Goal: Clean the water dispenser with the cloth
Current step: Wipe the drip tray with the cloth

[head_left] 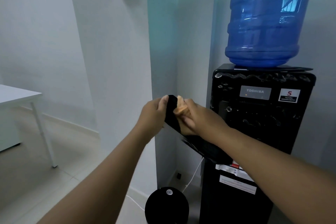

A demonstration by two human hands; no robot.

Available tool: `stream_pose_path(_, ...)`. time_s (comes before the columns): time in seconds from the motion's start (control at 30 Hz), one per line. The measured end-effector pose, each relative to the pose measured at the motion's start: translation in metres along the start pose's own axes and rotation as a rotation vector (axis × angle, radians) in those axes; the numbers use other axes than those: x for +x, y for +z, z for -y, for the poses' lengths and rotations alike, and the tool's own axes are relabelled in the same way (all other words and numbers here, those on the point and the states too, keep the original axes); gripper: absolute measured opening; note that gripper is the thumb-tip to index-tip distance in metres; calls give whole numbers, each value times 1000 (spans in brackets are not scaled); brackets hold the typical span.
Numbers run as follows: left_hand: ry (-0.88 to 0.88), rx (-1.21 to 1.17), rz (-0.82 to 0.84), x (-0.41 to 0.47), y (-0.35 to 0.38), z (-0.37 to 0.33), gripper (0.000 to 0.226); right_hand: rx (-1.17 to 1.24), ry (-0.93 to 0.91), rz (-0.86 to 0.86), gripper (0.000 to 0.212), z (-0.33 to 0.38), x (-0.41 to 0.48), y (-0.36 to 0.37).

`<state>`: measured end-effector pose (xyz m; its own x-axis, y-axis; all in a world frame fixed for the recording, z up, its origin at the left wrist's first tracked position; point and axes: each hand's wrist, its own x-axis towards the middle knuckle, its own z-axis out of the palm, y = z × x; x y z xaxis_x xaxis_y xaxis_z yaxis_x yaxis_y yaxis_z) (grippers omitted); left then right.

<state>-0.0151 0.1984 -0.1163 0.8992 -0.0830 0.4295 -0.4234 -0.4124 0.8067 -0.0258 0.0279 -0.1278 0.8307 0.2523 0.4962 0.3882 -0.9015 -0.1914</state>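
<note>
The black water dispenser [261, 125] stands at the right with a blue bottle [269, 20] on top. In front of it, to its left, my left hand [154, 112] grips the upper end of a long flat black part [171, 112] that slants down to the right under my right forearm. My right hand [198, 120] holds a bunched orange cloth [180, 110] and presses it against this black part. Most of the cloth is hidden inside my right hand.
A white table [18, 96] with thin legs stands at the left. A round black bin [167, 205] sits on the floor below my hands, by the dispenser's foot. A white cable [194, 174] runs down beside the dispenser. A wall corner rises just behind my hands.
</note>
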Motion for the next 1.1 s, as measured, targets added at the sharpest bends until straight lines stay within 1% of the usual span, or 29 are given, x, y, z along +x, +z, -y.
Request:
stream_pose_path(0.07,62,45,39,-5,11,-10,45,58,3,-86,34,9,7,-5)
stream_pose_path(0.1,81,71,49,-4,11,-13,46,85,8,-97,34,9,6,-7)
stream_pose_path(0.17,73,72,24,4,-1,-13,47,55,4,-47,34,-2,-4,-10)
stream_pose_path(0.27,15,17,-65,16,-23,-6,54,-42,28,57,30,-26,-22,-16)
stream_pose_path(0.33,27,9,-88,13,-21,-6,55,-21,31,52,27,-30,-24,-20)
stream_pose_path(0.4,61,18,-72,4,-7,-14,51,18,7,-15,26,-21,-17,-24)
stream_pose_path(0.47,97,57,-10,-5,8,-22,46,37,-17,-71,27,-10,-11,-24)
stream_pose_path(0.53,116,115,35,-4,10,-25,46,21,-25,-71,30,-9,-9,-23)
stream_pose_path(0.63,44,64,-39,14,-12,-21,53,-60,34,21,34,-28,-20,-28)
stream_pose_path(0.73,-39,-11,-110,22,-24,-14,53,-81,78,81,30,-42,-26,-37)
stream_pose_path(0.83,-5,-5,-104,9,-3,-20,52,-63,41,31,30,-24,-12,-37)
stream_pose_path(0.9,44,25,-30,-2,12,-25,50,-63,3,-30,29,-6,-3,-33)
stream_pose_path(0.97,76,55,21,-5,13,-26,48,-55,-9,-44,28,-2,-5,-31)
stream_pose_path(1.03,61,47,-6,1,-3,-24,45,-59,-14,-6,32,-14,-15,-34)
stream_pose_path(1.1,13,5,-80,11,-19,-21,47,-94,23,18,36,-32,-27,-41)
